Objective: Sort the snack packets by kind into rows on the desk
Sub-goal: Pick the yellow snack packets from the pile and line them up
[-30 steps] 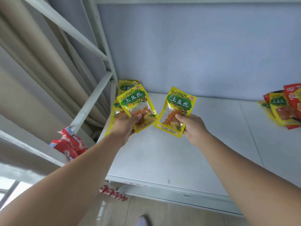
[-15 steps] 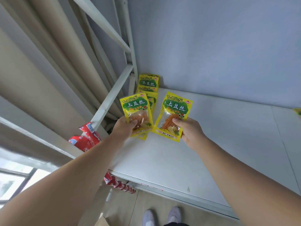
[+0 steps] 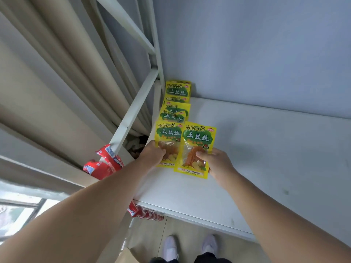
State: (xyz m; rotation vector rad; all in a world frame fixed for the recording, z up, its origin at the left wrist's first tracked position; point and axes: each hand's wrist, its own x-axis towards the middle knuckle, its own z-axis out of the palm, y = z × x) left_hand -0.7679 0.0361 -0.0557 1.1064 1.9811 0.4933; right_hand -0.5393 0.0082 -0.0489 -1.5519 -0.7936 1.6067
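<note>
1. Snack packets [image 3: 176, 103], yellow with green labels, laid in an overlapping row along the far-left edge of the white desk [image 3: 266, 158], reaching back to the corner by the wall [image 3: 247, 44].
2. Left packet [image 3: 168, 133] at the near end of that row, pinched at its left edge by the left hand [image 3: 152, 154]: thumb on the front, other fingers curled behind and out of sight.
3. Right packet [image 3: 197, 141] just to the right, overlapping the left packet's right edge, clamped in the right hand [image 3: 218, 164]: thumb pressed on the clear window, fingers tucked behind the lower right corner.
4. Inside both, seen through the clear windows: orange-brown strips and pale yellow pieces, partly covered by the thumbs.
5. Cannot tell whether either held packet touches the desk or hangs just above it.
6. Cannot count the row: mostly top bands on show, each packet half buried under the nearer one.
7. Red packets [image 3: 103, 164] left of the desk, on a ledge against the slanted white rail [image 3: 134, 109].
8. More red wrappers [image 3: 144, 213] poking out below the desk's near-left corner, mostly hidden by the desk edge and the left forearm.
9. Something crumpled in the dark gap between rail and desk, too dim to make out.
10. White shoes [image 3: 171, 245] on the floor, nearest of all, with dark trouser legs cut off by the bottom edge.
</note>
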